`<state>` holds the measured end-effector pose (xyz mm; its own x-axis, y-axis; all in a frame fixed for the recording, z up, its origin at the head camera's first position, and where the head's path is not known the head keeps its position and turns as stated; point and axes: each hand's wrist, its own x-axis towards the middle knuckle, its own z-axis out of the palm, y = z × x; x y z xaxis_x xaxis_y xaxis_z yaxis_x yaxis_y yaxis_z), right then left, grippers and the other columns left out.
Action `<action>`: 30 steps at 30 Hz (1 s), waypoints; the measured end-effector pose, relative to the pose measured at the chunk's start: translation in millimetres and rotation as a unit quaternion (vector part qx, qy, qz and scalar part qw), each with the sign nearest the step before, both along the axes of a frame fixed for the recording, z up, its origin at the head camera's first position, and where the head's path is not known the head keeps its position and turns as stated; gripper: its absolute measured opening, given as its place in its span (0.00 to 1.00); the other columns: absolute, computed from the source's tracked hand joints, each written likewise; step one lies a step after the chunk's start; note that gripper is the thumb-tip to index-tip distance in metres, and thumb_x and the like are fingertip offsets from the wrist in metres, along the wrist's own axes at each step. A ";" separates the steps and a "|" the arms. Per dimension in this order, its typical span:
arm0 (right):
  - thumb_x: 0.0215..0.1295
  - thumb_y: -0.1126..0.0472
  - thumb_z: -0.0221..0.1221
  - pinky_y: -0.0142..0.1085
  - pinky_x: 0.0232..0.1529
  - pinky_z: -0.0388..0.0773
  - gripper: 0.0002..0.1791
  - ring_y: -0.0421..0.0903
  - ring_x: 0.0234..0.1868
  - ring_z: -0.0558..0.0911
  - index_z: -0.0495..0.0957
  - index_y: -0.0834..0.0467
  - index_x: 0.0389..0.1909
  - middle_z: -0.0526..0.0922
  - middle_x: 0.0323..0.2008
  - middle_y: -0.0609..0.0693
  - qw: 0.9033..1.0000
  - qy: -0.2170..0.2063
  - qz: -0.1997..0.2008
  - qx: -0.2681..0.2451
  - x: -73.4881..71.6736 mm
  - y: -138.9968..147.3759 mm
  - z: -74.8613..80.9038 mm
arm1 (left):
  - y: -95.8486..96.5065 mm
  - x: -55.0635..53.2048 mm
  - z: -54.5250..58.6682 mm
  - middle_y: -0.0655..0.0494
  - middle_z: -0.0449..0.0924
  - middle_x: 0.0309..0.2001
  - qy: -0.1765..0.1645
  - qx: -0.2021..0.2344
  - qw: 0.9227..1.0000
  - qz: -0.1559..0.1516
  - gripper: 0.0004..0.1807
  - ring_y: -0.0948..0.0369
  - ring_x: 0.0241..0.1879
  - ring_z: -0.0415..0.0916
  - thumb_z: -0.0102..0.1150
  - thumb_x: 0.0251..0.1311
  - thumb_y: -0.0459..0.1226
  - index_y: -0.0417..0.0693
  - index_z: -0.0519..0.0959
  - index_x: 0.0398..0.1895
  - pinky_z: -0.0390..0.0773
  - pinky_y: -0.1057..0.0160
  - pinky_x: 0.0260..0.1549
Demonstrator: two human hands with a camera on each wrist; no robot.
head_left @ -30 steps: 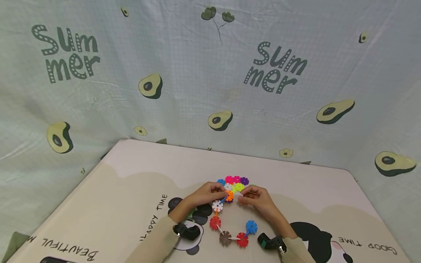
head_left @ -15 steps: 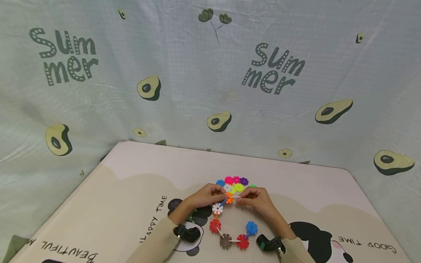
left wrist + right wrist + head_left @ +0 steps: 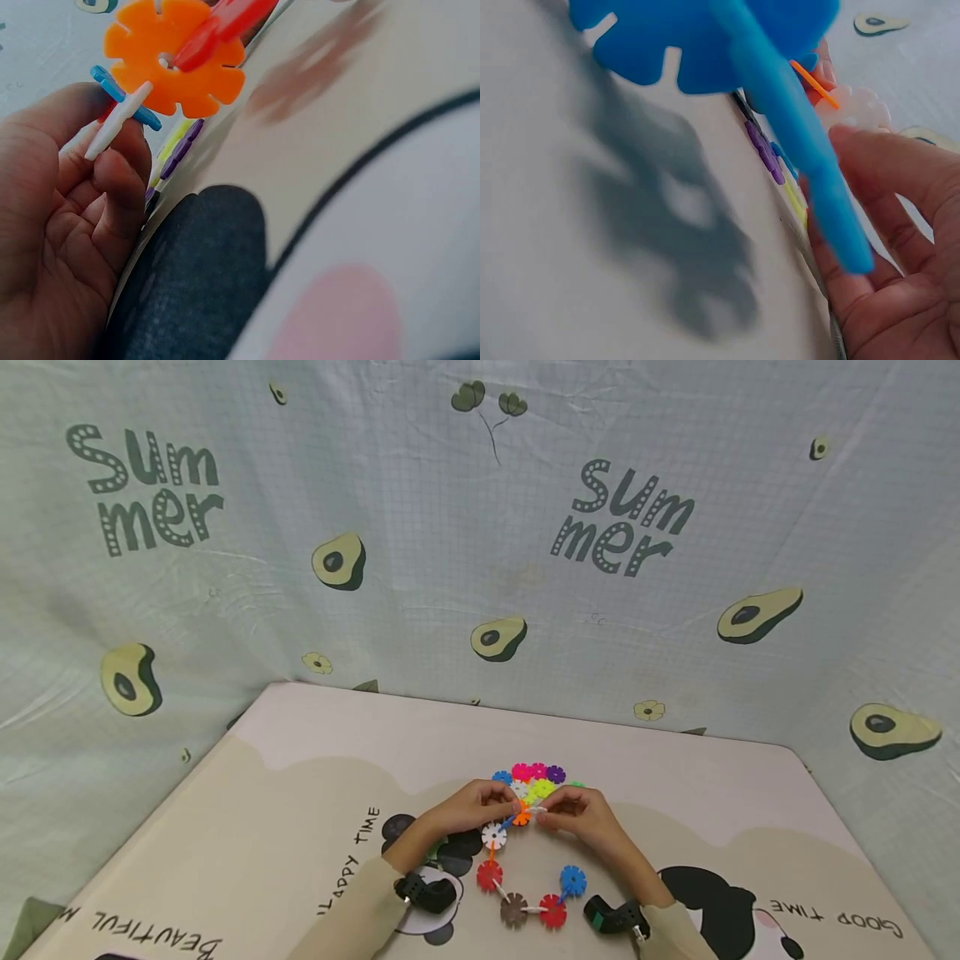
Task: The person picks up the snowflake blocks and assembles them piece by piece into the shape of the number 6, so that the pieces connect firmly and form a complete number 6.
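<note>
A chain of slotted plastic snowflake discs lies curved in front of me, with a white disc (image 3: 494,836), a red disc (image 3: 490,877), a brown disc (image 3: 513,910) and a blue end disc (image 3: 573,881) among its links. My left hand (image 3: 474,803) pinches the chain's far end beside an orange disc (image 3: 521,818). Opposite it, my right hand (image 3: 579,811) pinches a loose-side white disc (image 3: 868,111) between thumb and fingers. Its edge meets the orange disc's edge in the right wrist view. Another orange disc (image 3: 154,49) looms large in the left wrist view.
Beyond my hands lie more discs, including a pink disc (image 3: 521,772), a purple disc (image 3: 556,774) and a yellow disc (image 3: 543,788). A printed cloth (image 3: 360,718) covers the table. A patterned curtain (image 3: 420,485) stands behind it.
The white disc in my right hand has come left and slightly down against the orange disc; a small gap showed between them a second ago. My left hand has barely moved.
</note>
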<state>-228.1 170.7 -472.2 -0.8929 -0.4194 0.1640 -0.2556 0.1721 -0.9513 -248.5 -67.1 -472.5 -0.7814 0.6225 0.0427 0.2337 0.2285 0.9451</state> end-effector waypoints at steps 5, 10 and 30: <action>0.60 0.66 0.66 0.30 0.38 0.79 0.10 0.40 0.34 0.82 0.80 0.68 0.39 0.83 0.36 0.58 1.000 -0.013 -0.009 0.025 0.9 1.4 1.8 | -1.0 -0.4 -1.2 0.61 0.71 0.24 -0.003 0.003 1.000 0.002 0.10 0.67 0.21 0.63 0.55 0.68 0.33 0.32 0.79 0.41 0.65 0.72 0.23; 0.61 0.68 0.64 0.31 0.39 0.79 0.09 0.39 0.35 0.82 0.80 0.68 0.41 0.83 0.38 0.63 0.999 0.015 -0.009 0.033 0.4 5.7 2.3 | -1.9 0.1 0.0 0.60 0.73 0.25 -0.015 0.029 0.999 0.008 0.10 0.67 0.21 0.63 0.56 0.67 0.33 0.31 0.78 0.40 0.66 0.71 0.22; 0.61 0.67 0.65 0.29 0.23 0.70 0.07 0.40 0.28 0.74 0.81 0.65 0.40 0.79 0.38 0.54 0.982 -0.009 -0.187 0.030 -1.0 16.2 5.1 | -5.2 5.8 7.6 0.59 0.71 0.23 -0.013 0.036 0.999 -0.001 0.09 0.68 0.17 0.60 0.53 0.68 0.30 0.26 0.76 0.39 0.61 0.73 0.17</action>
